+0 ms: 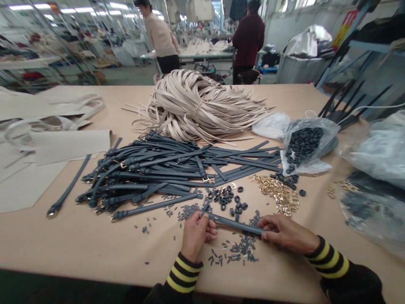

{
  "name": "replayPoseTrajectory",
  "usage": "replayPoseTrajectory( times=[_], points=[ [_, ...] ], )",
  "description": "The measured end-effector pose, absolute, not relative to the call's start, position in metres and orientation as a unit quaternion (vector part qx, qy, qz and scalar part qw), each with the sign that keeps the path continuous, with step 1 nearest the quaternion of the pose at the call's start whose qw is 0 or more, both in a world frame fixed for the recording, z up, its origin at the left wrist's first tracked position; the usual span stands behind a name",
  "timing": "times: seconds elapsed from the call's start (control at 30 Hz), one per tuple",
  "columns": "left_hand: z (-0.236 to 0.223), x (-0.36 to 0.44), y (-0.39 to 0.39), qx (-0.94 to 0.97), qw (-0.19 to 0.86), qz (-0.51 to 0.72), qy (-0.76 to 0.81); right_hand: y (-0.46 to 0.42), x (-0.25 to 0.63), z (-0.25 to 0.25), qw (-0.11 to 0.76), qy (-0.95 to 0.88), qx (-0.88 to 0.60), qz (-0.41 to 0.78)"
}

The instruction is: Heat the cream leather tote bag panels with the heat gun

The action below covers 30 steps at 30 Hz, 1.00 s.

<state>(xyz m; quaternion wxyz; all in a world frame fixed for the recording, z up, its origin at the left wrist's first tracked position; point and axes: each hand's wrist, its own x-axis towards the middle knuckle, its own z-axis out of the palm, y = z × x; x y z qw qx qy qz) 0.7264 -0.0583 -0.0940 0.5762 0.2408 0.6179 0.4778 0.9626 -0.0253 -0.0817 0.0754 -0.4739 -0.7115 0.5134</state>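
A dark grey strap [235, 223] stretches between my two hands, low over the table's near side. My left hand [198, 233] pinches its left end, where a small dark piece sticks up by the thumb. Fingers of my right hand [287, 233] close round the other end. Small dark cut pieces [243, 250] lie scattered below and around the strap. Just beyond it are black loops [224, 196] and a spread of gold buckles [279, 195]. Behind my left hand, one buckled strap [154, 207] lies in front of a heap of similar dark straps [147, 168].
A large tied bundle of beige strips [198, 105] sits at the back. Beige panels [16, 177] cover the left side. A plastic bag of black loops [306, 145] and more plastic bags [397, 191] occupy the right. Two people stand beyond the table [126, 253].
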Motion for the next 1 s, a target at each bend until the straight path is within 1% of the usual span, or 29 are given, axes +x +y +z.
replayPoseTrajectory(
  times=[0.1, 0.13, 0.2, 0.27, 0.3, 0.43, 0.5, 0.6, 1.0],
  points=[
    [-0.092, 0.737, -0.063, 0.205, 0.617, 0.477, 0.591, -0.029, 0.947, -0.077, 0.109, -0.817, -0.451, 0.342],
    [-0.090, 0.740, -0.064, 0.195, 0.629, 0.477, 0.582, -0.031, 0.942, -0.076, 0.121, -0.836, -0.436, 0.311],
    [-0.088, 0.744, -0.066, 0.184, 0.645, 0.476, 0.569, -0.033, 0.934, -0.073, 0.136, -0.853, -0.409, 0.293],
    [-0.086, 0.745, -0.066, 0.187, 0.649, 0.476, 0.563, -0.033, 0.931, -0.072, 0.132, -0.852, -0.399, 0.314],
    [-0.086, 0.745, -0.066, 0.192, 0.650, 0.478, 0.558, -0.033, 0.931, -0.071, 0.122, -0.844, -0.391, 0.347],
    [-0.092, 0.742, -0.067, 0.229, 0.662, 0.479, 0.529, -0.029, 0.936, -0.074, 0.082, -0.748, -0.358, 0.553],
    [-0.095, 0.742, -0.068, 0.242, 0.664, 0.468, 0.531, -0.028, 0.939, -0.077, 0.084, -0.702, -0.359, 0.610],
    [-0.097, 0.743, -0.068, 0.237, 0.659, 0.459, 0.547, -0.027, 0.939, -0.080, 0.092, -0.686, -0.361, 0.625],
    [-0.097, 0.745, -0.067, 0.236, 0.647, 0.462, 0.558, -0.025, 0.938, -0.075, 0.089, -0.707, -0.383, 0.588]
  ],
)
